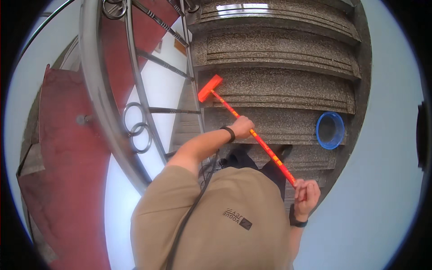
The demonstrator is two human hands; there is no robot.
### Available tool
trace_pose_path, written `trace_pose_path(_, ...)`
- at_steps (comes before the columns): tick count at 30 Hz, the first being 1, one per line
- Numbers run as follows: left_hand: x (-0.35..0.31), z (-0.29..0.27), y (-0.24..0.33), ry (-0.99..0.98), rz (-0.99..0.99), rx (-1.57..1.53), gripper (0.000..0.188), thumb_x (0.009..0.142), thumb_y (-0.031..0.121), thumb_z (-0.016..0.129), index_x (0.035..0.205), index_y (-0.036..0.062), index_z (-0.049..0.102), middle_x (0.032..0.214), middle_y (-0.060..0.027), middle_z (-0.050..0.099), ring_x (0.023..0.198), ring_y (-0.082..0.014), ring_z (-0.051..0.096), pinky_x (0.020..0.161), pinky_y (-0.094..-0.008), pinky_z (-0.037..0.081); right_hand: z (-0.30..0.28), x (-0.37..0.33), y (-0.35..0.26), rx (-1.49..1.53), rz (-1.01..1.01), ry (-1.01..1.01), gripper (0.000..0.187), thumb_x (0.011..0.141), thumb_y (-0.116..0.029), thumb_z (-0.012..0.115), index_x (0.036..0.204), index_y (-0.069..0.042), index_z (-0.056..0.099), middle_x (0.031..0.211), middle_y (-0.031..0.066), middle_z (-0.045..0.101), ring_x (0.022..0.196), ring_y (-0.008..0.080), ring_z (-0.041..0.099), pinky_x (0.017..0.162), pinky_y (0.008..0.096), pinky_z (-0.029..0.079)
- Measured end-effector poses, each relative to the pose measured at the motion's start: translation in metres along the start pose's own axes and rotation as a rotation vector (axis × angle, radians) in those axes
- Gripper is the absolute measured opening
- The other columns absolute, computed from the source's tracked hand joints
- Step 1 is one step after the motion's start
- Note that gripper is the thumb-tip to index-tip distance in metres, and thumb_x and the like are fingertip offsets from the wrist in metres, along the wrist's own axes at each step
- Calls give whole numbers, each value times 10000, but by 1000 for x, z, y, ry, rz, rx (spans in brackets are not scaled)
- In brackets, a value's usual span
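Nearest, against the tan shirt [225,211]: right hand [308,195], fingers curled round the near end of a red-and-yellow long-handled tool [273,157]; left hand [243,127], further along, clasps the same shaft around mid-length. Blue basin [318,132] sits to the right on the speckled stone steps [279,78], near the pale wall [391,135]. Tool slants away leftward, its orange head [209,88] at the steps' left end, just beside the metal railing [101,92], contact with the tread hard to tell; further steps curve on beyond.
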State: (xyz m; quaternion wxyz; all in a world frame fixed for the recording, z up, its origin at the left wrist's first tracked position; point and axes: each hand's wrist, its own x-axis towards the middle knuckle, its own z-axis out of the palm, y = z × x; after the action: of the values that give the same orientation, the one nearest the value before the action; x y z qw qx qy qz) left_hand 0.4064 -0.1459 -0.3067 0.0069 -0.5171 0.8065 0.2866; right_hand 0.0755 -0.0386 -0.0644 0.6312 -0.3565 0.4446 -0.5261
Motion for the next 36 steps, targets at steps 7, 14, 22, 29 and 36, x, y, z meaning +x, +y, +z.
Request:
trace_pose_path(7, 63, 22, 95, 25, -31, -45, 106, 738, 222, 712, 769, 129, 750, 774, -140, 706, 821, -363, 690, 778, -486, 517, -91, 31, -64, -65, -46, -20, 304, 1056, -228, 434, 825, -55, 528, 475, -34, 290, 465, 112, 378, 725, 351, 456)
trace_pose_path(14, 96, 8, 166, 397, -239, -163, 187, 723, 241, 759, 842, 124, 673, 911, -86, 609, 1027, -294, 574, 934, -481, 401, -136, 85, -109, -73, -29, -143, 295, 1053, -215, 431, 831, -51, 533, 483, -37, 305, 471, 107, 382, 741, 347, 457)
trace_pose_path(22, 110, -17, 217, 874, -288, -254, 264, 709, 201, 808, 803, 115, 576, 870, -77, 570, 985, -307, 566, 905, -475, 400, -117, 140, -126, -48, 56, -393, 210, 1005, -127, 461, 854, -9, 547, 517, -26, 364, 515, 116, 413, 796, 354, 468)
trace_pose_path(29, 95, -18, 213, 917, -408, -307, 257, 796, 182, 780, 722, 84, 554, 818, -109, 586, 1085, -364, 594, 1015, -522, 409, -98, 149, -109, -19, -358, -841, 302, 877, -205, 630, 1075, 4, 540, 876, 100, 604, 892, 267, 620, 976, 504, 460)
trace_pose_path(36, 93, -14, 221, 812, -416, -345, 330, 793, 283, 809, 710, 95, 550, 883, -132, 595, 1043, -349, 583, 1035, -578, 371, -112, 157, -94, -262, -301, -957, 88, 817, -79, 609, 796, 6, 608, 761, 117, 623, 763, 265, 620, 930, 512, 500)
